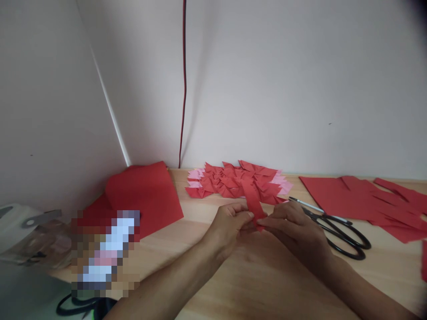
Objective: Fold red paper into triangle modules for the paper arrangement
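Note:
A red paper strip stands up between my two hands, its lower end pinched in the fingers. My left hand closes thumb and fingers on the strip's left edge. From the other side, my right hand pinches the strip's bottom end with its fingertips. Just behind the strip lies a pile of folded red paper pieces, with pink folded pieces showing at its sides. Black-handled scissors lie beside my right hand, their blades partly hidden by it, and a pen lies next to them.
Red sheets and cut strips cover the table's right side. More red paper lies at the left, near a blurred-out bright object. Another black-handled pair of scissors is at the lower left. A cable hangs down the wall behind.

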`<state>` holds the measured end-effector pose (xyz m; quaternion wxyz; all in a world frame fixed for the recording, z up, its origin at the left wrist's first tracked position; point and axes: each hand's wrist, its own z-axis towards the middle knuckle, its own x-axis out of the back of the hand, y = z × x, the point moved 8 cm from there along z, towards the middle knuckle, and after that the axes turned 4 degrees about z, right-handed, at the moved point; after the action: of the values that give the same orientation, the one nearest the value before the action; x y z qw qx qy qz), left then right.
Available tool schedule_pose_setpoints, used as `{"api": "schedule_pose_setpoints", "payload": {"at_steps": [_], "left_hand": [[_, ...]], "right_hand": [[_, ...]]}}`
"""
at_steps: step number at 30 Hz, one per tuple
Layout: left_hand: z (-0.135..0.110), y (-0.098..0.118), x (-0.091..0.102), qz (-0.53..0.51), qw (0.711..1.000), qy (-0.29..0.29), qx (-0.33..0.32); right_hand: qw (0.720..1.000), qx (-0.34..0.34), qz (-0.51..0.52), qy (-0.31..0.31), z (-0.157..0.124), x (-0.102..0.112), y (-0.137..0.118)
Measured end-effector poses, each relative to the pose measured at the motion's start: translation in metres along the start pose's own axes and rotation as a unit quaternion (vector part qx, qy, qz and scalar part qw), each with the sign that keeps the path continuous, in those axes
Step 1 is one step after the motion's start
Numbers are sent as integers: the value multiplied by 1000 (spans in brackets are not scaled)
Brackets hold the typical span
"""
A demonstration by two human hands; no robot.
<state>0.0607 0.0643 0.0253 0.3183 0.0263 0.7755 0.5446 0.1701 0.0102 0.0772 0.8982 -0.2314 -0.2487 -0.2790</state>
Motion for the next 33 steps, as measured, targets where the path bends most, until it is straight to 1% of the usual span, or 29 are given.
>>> {"api": "schedule_pose_setpoints", "payload": {"at_steps": [3, 6, 10, 13, 15, 21, 25, 29, 33], "left_hand": [[0, -1, 1, 19, 1000, 13, -13], [1, -3, 0, 42, 999, 15, -28], [1, -6, -3, 65, 997, 8, -34], [1, -8, -5, 83, 996, -1, -34], [1, -10, -6, 94, 995, -2, -31], [2, -13, -5, 104, 994, 7, -29], [1, -13, -6, 108, 994, 11, -23], [0, -14, -7, 102, 995, -1, -16], [1, -16, -7, 106, 994, -11, -27]], "right_hand": [[998, -58, 7, 5, 1, -1, 7], [991, -129, 33, -18, 1, -5, 16], [971, -233, 46, -41, -3, -10, 29], [958, -281, 41, -52, -6, -12, 34], [953, -293, 43, -55, -6, -13, 35], [954, -291, 31, -59, -5, -13, 35], [950, -302, 39, -65, -7, -15, 38], [944, -319, 40, -68, -10, -15, 40], [942, -324, 47, -77, -10, -17, 40]]}}
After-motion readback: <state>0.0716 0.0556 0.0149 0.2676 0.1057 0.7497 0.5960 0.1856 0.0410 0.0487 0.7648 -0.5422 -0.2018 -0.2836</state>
